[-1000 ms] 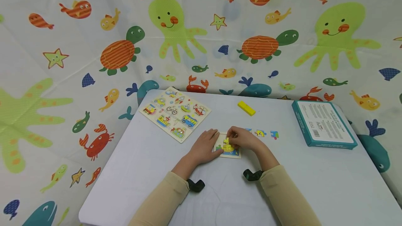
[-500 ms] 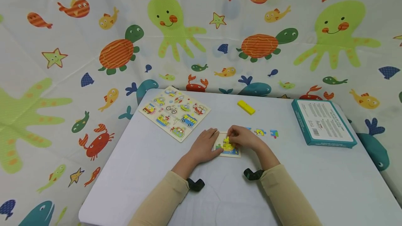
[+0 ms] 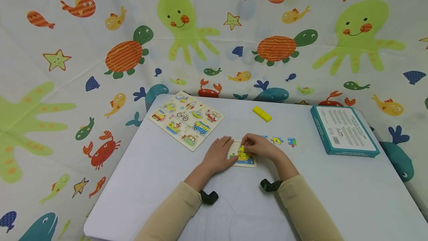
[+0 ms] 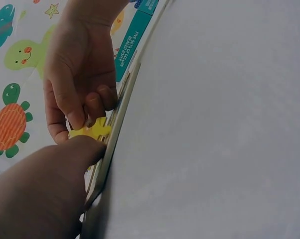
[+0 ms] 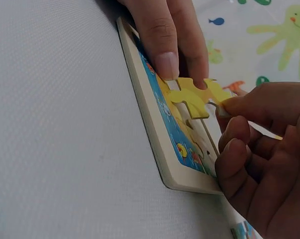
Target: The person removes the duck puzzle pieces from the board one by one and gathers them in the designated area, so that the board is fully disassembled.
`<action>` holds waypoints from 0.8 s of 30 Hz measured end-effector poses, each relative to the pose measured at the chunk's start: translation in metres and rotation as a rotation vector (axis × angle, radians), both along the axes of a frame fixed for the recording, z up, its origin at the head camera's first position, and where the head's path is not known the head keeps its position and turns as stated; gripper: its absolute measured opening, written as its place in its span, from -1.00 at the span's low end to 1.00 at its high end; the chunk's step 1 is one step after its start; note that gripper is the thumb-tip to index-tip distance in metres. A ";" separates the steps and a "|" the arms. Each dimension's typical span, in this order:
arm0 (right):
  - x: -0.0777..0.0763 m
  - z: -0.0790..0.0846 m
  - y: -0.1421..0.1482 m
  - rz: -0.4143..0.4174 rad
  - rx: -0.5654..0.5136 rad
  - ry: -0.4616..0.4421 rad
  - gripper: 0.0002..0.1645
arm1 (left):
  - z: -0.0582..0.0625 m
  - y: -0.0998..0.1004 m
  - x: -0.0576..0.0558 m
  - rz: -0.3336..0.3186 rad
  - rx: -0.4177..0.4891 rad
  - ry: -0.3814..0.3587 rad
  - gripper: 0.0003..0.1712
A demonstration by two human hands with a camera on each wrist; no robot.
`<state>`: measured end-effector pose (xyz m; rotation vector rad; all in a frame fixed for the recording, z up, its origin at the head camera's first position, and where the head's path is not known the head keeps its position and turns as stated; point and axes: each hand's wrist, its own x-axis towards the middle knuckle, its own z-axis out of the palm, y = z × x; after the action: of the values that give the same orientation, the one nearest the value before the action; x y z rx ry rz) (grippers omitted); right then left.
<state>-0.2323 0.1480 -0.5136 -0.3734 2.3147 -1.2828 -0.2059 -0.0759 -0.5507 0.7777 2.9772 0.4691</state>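
Note:
My right hand (image 3: pixel 262 147) pinches a yellow jigsaw piece (image 5: pixel 192 99) between thumb and fingertips. In the right wrist view the piece is tilted above the small wooden puzzle board (image 5: pixel 146 107), its knobbed edge close over the picture. The board's pale frame surrounds a blue picture strip and yellow pieces. My left hand (image 3: pixel 217 156) lies with extended fingers along the board's left side, its thumb (image 5: pixel 165 62) pressing near the yellow piece. In the left wrist view the fingers of my right hand meet the yellow piece just beyond my left thumb.
Loose jigsaw pieces (image 3: pixel 276 141) lie right of the board, partly behind the right hand. A yellow block (image 3: pixel 262 114) sits farther back. A wooden vehicle puzzle (image 3: pixel 186 121) lies at back left, and a teal box (image 3: pixel 346 131) at right on the white table (image 3: pixel 150 181).

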 end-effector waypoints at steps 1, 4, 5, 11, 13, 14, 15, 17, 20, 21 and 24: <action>0.000 -0.001 0.001 0.002 -0.005 0.000 -0.84 | 0.000 0.000 0.000 0.000 0.003 0.000 -0.16; 0.000 -0.001 0.003 -0.007 -0.002 0.005 -0.83 | -0.001 0.000 -0.001 0.002 0.002 -0.004 -0.16; 0.000 -0.001 0.004 -0.011 0.000 0.006 -0.83 | -0.001 0.000 -0.001 0.002 0.002 -0.005 -0.16; -0.001 0.002 0.011 -0.039 0.016 0.016 -0.83 | -0.001 0.000 0.000 -0.002 0.004 0.000 -0.15; -0.001 0.004 0.016 -0.058 0.024 0.015 -0.84 | 0.000 0.000 0.000 -0.004 0.003 0.002 -0.15; -0.001 0.005 0.018 -0.066 0.027 0.013 -0.84 | 0.000 0.000 0.000 -0.004 0.003 0.002 -0.15; -0.001 0.007 0.022 -0.072 0.031 0.011 -0.83 | 0.000 0.000 0.000 -0.004 0.002 0.002 -0.15; -0.001 0.010 0.029 -0.088 0.033 0.008 -0.83 | 0.001 0.000 0.001 -0.004 0.002 0.001 -0.14; 0.000 0.017 0.041 -0.099 0.039 0.010 -0.82 | 0.002 0.000 0.001 -0.005 0.006 -0.001 -0.14; 0.000 0.020 0.045 -0.095 0.039 0.014 -0.81 | 0.002 0.000 0.001 -0.005 0.006 -0.002 -0.14; 0.001 0.025 0.059 -0.098 0.049 0.024 -0.80 | 0.003 -0.001 0.002 -0.004 0.008 -0.006 -0.14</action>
<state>-0.2312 0.2067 -0.4889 -0.2634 2.4060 -1.2713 -0.2042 -0.0767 -0.5477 0.7809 2.9693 0.4831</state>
